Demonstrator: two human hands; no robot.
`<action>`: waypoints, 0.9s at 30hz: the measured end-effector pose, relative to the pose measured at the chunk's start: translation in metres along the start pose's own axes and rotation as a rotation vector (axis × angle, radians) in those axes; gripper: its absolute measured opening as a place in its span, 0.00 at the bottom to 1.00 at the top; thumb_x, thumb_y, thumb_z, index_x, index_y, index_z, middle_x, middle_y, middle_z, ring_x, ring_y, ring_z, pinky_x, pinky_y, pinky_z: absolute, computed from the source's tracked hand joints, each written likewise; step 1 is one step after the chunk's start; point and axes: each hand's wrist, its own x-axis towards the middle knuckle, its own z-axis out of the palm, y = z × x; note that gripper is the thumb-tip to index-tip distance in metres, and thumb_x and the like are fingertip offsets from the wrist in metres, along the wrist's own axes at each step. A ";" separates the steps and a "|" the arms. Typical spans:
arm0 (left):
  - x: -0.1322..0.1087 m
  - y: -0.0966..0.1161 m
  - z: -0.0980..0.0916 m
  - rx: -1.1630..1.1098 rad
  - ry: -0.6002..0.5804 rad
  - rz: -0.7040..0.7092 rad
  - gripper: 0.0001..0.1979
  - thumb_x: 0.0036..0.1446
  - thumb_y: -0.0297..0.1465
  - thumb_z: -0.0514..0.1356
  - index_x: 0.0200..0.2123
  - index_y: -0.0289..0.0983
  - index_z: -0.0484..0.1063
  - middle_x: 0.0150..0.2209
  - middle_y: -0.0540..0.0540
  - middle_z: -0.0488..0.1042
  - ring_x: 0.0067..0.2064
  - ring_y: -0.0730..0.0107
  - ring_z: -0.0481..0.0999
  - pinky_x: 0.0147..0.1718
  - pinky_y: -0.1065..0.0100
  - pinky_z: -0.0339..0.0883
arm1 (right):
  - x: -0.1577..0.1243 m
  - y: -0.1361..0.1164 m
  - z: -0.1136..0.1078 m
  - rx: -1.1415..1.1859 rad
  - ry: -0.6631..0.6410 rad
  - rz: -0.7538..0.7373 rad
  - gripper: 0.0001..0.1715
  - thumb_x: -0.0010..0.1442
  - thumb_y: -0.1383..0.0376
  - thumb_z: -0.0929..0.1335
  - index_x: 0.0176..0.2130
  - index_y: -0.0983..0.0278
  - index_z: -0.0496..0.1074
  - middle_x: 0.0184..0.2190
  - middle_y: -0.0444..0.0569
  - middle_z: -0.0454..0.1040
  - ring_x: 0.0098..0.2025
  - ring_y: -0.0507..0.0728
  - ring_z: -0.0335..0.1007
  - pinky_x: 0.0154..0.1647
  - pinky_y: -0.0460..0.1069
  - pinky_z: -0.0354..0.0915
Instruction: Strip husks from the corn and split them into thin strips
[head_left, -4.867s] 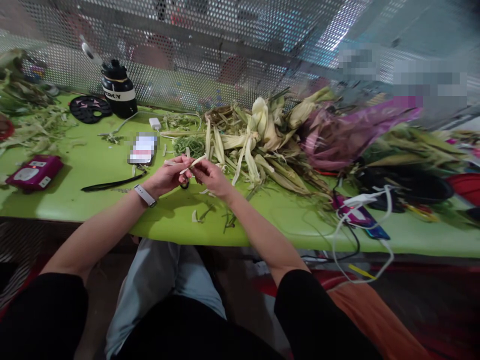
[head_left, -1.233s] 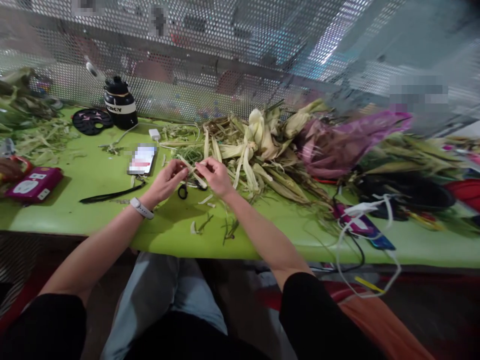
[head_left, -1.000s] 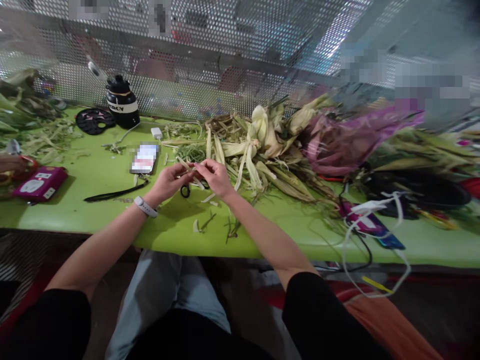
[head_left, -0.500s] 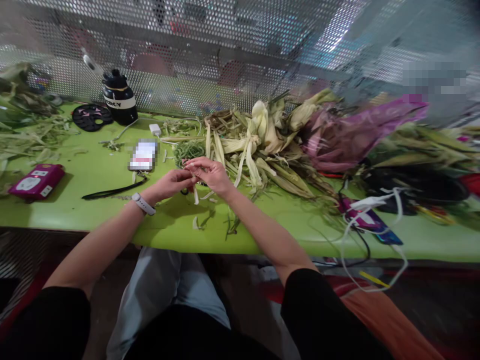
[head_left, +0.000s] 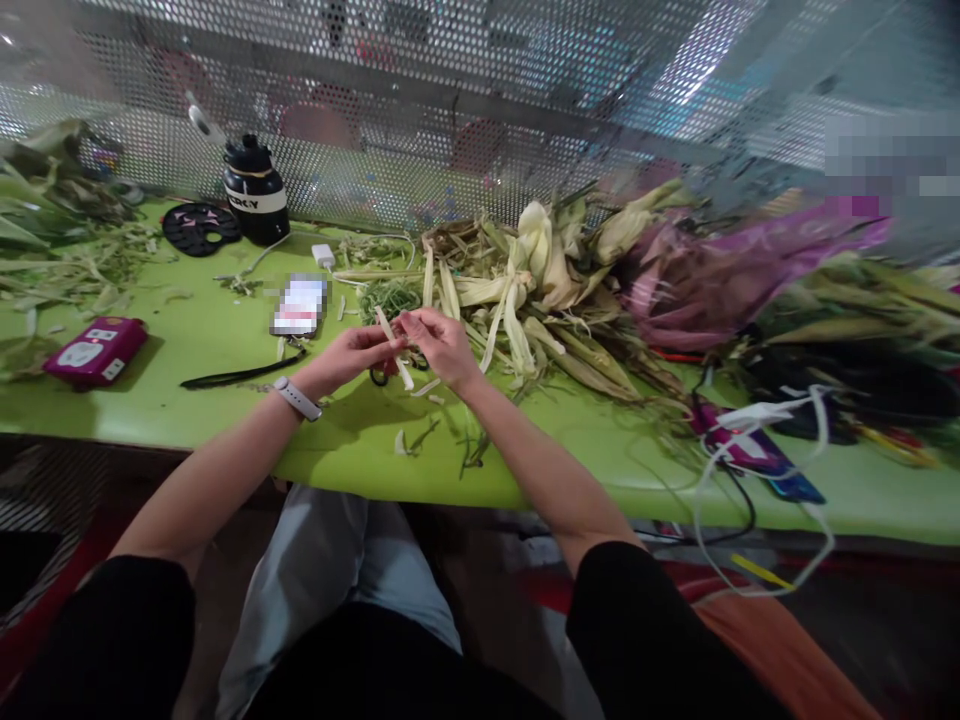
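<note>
A pale strip of corn husk point(head_left: 406, 374) slants between my two hands, its upper end sticking up past the fingertips. My left hand point(head_left: 352, 355), with a white band at the wrist, pinches the strip between thumb and fingers. Close against it, my right hand point(head_left: 446, 345) has its fingertips pressed together; what is in them is too small to make out. Just behind the fingers lies a green bundle of thin knotted strands point(head_left: 386, 298). Beneath the hands a dark loop, perhaps a scissor handle point(head_left: 379, 378), shows in part. Husk scraps point(head_left: 409, 440) lie in front.
A heap of dried corn husks point(head_left: 536, 290) and a purple plastic bag point(head_left: 675, 290) fill the right back. To the left are a phone point(head_left: 301, 305), a black strap point(head_left: 240, 378), a magenta power socket point(head_left: 97, 352) and a black bottle point(head_left: 256, 195). White cables point(head_left: 817, 430) hang over the right edge.
The husk strip now stands up diagonally between the hands, where before mostly its lower end showed. My hands have drawn slightly apart. The whole view has shifted a little.
</note>
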 end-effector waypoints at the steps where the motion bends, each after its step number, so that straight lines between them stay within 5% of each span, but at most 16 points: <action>1: 0.000 -0.001 0.000 -0.016 0.039 0.008 0.18 0.57 0.45 0.67 0.37 0.33 0.78 0.29 0.46 0.78 0.30 0.75 0.77 0.34 0.70 0.72 | 0.000 -0.002 -0.003 -0.095 0.012 0.004 0.35 0.60 0.34 0.64 0.28 0.62 0.72 0.30 0.47 0.71 0.34 0.54 0.68 0.40 0.50 0.65; 5: 0.001 -0.001 -0.001 0.016 0.089 0.027 0.18 0.59 0.44 0.66 0.34 0.33 0.77 0.26 0.46 0.78 0.28 0.74 0.76 0.32 0.69 0.71 | 0.001 -0.004 -0.007 -0.311 -0.066 -0.009 0.39 0.61 0.31 0.57 0.23 0.61 0.59 0.23 0.44 0.61 0.28 0.53 0.59 0.34 0.50 0.59; 12: 0.002 0.001 -0.006 0.210 -0.001 0.034 0.20 0.60 0.44 0.65 0.26 0.34 0.76 0.25 0.46 0.77 0.28 0.75 0.74 0.34 0.71 0.69 | 0.005 0.003 -0.003 -0.312 -0.082 -0.052 0.39 0.61 0.31 0.56 0.22 0.60 0.58 0.23 0.45 0.62 0.28 0.54 0.58 0.34 0.50 0.56; 16: 0.001 -0.003 -0.005 0.066 0.000 -0.003 0.20 0.60 0.47 0.64 0.33 0.33 0.78 0.29 0.45 0.79 0.31 0.73 0.77 0.37 0.69 0.71 | 0.007 0.010 -0.008 -0.169 -0.133 0.052 0.39 0.58 0.31 0.60 0.22 0.60 0.60 0.20 0.42 0.60 0.24 0.51 0.55 0.28 0.49 0.53; 21: 0.001 -0.003 -0.001 -0.112 -0.001 -0.002 0.19 0.57 0.43 0.68 0.41 0.32 0.77 0.32 0.42 0.80 0.34 0.69 0.80 0.41 0.64 0.75 | 0.009 0.016 -0.012 0.003 0.002 0.129 0.36 0.59 0.33 0.63 0.22 0.60 0.61 0.19 0.41 0.61 0.23 0.51 0.58 0.28 0.48 0.56; 24: 0.004 0.002 -0.009 -0.217 0.201 0.090 0.15 0.56 0.38 0.69 0.40 0.34 0.76 0.32 0.45 0.80 0.34 0.70 0.81 0.41 0.65 0.76 | 0.011 0.019 -0.015 0.032 0.112 0.138 0.34 0.60 0.35 0.64 0.23 0.60 0.62 0.19 0.41 0.63 0.23 0.51 0.60 0.29 0.48 0.59; 27: 0.007 0.009 -0.022 -0.337 0.590 0.204 0.09 0.60 0.37 0.65 0.41 0.39 0.73 0.32 0.50 0.79 0.37 0.74 0.81 0.43 0.68 0.75 | 0.011 0.023 -0.014 0.010 0.132 0.176 0.31 0.63 0.38 0.62 0.25 0.60 0.64 0.20 0.42 0.65 0.24 0.52 0.62 0.30 0.49 0.61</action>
